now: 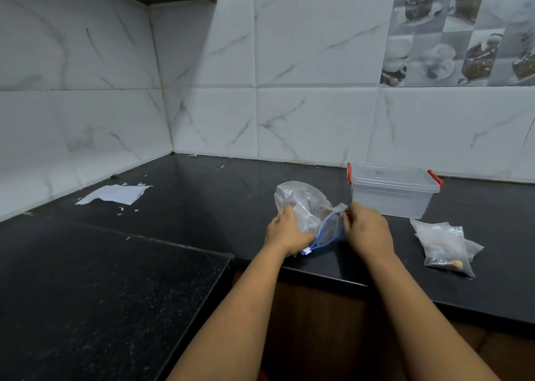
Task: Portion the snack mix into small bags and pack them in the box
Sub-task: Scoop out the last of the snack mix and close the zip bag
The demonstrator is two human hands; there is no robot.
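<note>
Both hands work at a large clear zip bag [307, 209] with a blue closure strip, which lies on the black bench [202, 201] close to its front edge. The left hand [285, 231] grips the bag's near side, fingers curled into the plastic beside the white slider at the strip's lower end. The right hand [366, 228] pinches the upper end of the bag's mouth between thumb and fingertips — the mouth gapes between the two hands. Just behind the right hand, near the back wall, stands a clear plastic box [390, 195] with red side clips and its lid on. To the right of the hands, near the front edge, lie small clear bags [444, 247] in a loose pile; the top one holds a little dark snack mix and a pale piece at its bottom. Well apart, toward the bench's left back corner, a torn white sheet of paper [115, 194] lies flat with small scraps scattered around it.
</note>
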